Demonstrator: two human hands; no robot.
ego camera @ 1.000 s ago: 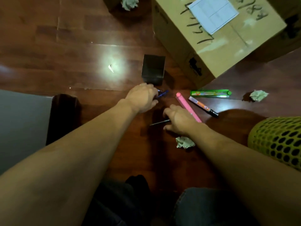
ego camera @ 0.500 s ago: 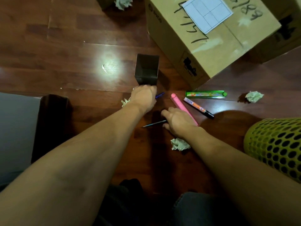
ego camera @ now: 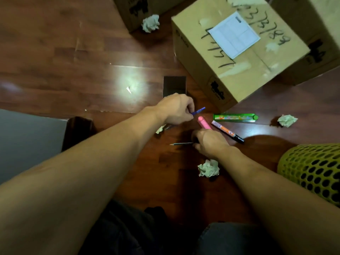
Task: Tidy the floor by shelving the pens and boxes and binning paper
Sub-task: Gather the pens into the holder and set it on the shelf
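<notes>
Lifted since a moment ago, the left hand point(ego camera: 177, 109) now curls closed around a blue pen point(ego camera: 198, 110) just in front of the dark pen holder point(ego camera: 174, 86), forearm stretched forward. Nearer than the holder, the right hand point(ego camera: 210, 142) presses down, fingers bent over a thin pencil point(ego camera: 181, 144) and the pink marker point(ego camera: 203, 123); its grip cannot be told. A crumpled paper point(ego camera: 208, 168) lies beside that wrist.

Dim, warm light; glare patch on the floor point(ego camera: 128, 81); edges blurred.
</notes>
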